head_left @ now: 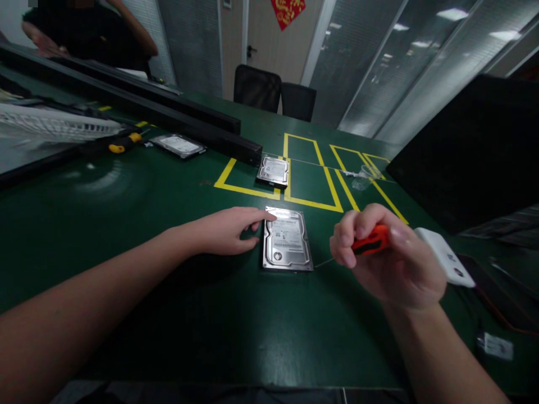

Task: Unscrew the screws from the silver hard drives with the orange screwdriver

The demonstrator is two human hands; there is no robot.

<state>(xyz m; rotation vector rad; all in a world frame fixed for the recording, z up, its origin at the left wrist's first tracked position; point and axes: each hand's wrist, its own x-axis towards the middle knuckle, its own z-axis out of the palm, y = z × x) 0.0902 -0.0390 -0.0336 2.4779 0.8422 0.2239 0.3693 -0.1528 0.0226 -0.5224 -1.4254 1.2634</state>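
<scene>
A silver hard drive (288, 238) lies label side up on the green table in front of me. My left hand (233, 229) is at its left side, index finger stretched onto the label near the top left corner, thumb apart from it. In my right hand (391, 258) is a screwdriver (373, 240) with a red and black handle, held in wrapped fingers. Its thin shaft points left, and the tip is at the drive's lower right corner. Whether a screw sits under the tip is too small to tell.
A second hard drive (273, 170) and a third hard drive (179, 145) lie farther back. Left of them is a yellow and black screwdriver (125, 143). A long black bar (168, 112) crosses the table; a white box (444, 257) lies right. Someone in dark clothing (92, 31) is behind.
</scene>
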